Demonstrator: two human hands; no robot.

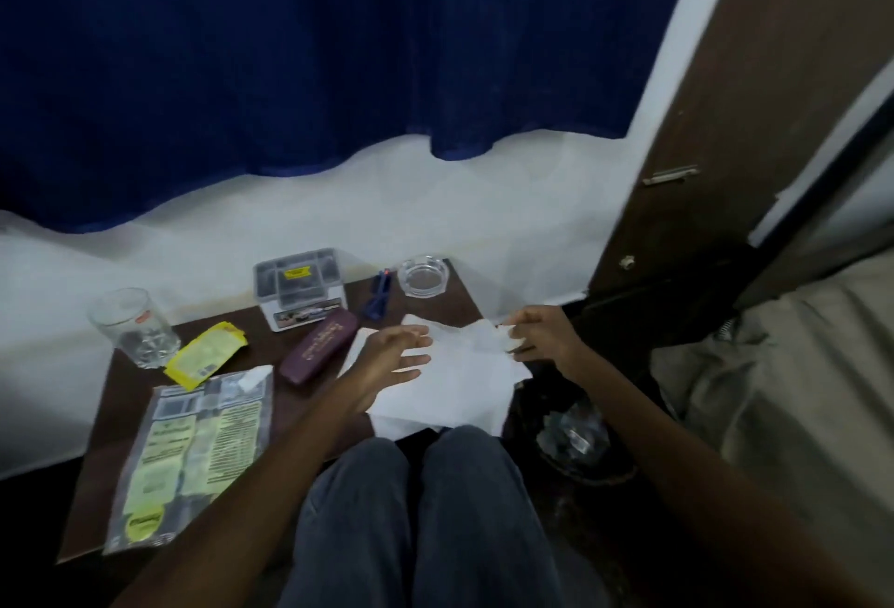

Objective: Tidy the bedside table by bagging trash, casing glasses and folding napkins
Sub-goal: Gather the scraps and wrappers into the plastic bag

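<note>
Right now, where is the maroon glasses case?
The maroon glasses case lies mid-table, closed, just left of the white napkins, in front of the clear plastic box.

Blue curtain (290,51), clear tumbler (131,328), glass ashtray (424,276), blue pen (379,294), brown door (735,114)

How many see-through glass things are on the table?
2: a drinking glass at the table's far left corner, and an ashtray at the far right corner. None look hidden.
</note>
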